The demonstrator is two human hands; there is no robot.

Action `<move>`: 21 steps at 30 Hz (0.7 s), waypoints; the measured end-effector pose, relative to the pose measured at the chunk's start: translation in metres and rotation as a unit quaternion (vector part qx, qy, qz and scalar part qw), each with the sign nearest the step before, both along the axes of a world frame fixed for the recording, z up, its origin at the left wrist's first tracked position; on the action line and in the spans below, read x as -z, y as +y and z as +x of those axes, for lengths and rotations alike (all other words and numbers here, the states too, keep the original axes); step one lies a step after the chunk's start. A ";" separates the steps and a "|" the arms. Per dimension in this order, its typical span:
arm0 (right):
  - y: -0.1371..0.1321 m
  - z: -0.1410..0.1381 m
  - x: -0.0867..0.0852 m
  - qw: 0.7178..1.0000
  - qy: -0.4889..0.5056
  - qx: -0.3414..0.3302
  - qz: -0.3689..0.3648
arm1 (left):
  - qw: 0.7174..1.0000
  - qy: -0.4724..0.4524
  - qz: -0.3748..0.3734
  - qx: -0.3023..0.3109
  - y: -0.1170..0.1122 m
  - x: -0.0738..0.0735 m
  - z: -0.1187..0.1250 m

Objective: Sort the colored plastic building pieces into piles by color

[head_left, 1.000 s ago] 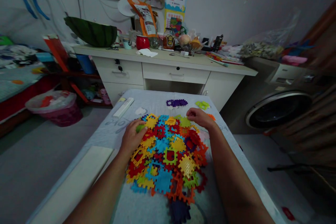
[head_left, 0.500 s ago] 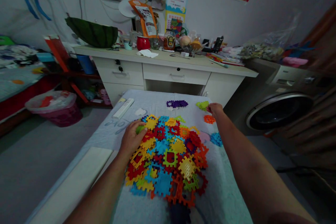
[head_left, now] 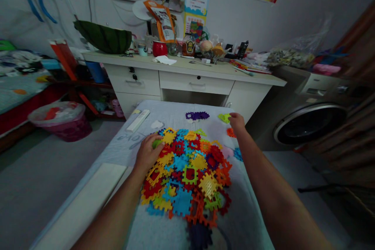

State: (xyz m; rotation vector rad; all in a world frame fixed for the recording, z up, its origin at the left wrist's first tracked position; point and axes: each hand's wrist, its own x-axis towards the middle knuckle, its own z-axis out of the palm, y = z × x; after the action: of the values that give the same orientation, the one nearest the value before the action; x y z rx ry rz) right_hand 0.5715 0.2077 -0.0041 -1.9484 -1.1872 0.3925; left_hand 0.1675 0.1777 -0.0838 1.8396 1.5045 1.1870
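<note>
A pile of interlocking plastic pieces [head_left: 181, 163] in red, yellow, blue, orange and green is lying on a cloth-covered counter [head_left: 170, 110]. At the pile's far left edge, a person's left hand [head_left: 147, 153] is grasping a green piece [head_left: 156, 143] between thumb and fingers. Beyond the pile's far right corner, the right hand [head_left: 237, 123] is bending its fingers against a light-green cluster [head_left: 224, 118]; whether it is gripping, I cannot tell. A purple row of pieces [head_left: 197, 115] is lying beyond the pile, while orange pieces [head_left: 231, 132] and blue pieces [head_left: 238, 154] are sitting to its right, partly hidden by the right arm. A dark piece [head_left: 200, 236] is lying at the pile's near edge. Well beyond the pile, a white drawer unit [head_left: 193, 82] is holding a cut watermelon [head_left: 105, 38], and a washing machine [head_left: 310, 125] is standing far to the pile's right.
</note>
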 end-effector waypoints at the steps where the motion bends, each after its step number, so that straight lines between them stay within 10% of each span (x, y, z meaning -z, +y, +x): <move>1: -0.002 -0.009 0.002 1.000 -0.010 -0.018 -0.008 | 1.000 0.000 -0.001 0.001 0.000 -0.001 0.000; 7: -0.013 -0.072 0.020 0.933 -0.213 -0.244 -0.159 | 1.000 -0.001 -0.003 0.001 -0.001 -0.002 0.001; 14: -0.010 -0.086 0.028 0.927 -0.256 -0.200 -0.188 | 1.000 0.000 0.002 0.000 0.001 0.001 0.000; 21: -0.001 -0.033 0.019 0.953 -0.251 -0.090 -0.145 | 1.000 0.006 0.002 0.004 0.001 0.002 -0.001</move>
State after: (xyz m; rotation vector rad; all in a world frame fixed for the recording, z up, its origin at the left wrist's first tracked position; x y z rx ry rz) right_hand 0.5382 0.2063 -0.0230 -2.2812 -1.7198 0.1701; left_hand 0.1669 0.1787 -0.0858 1.8566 1.5001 1.1795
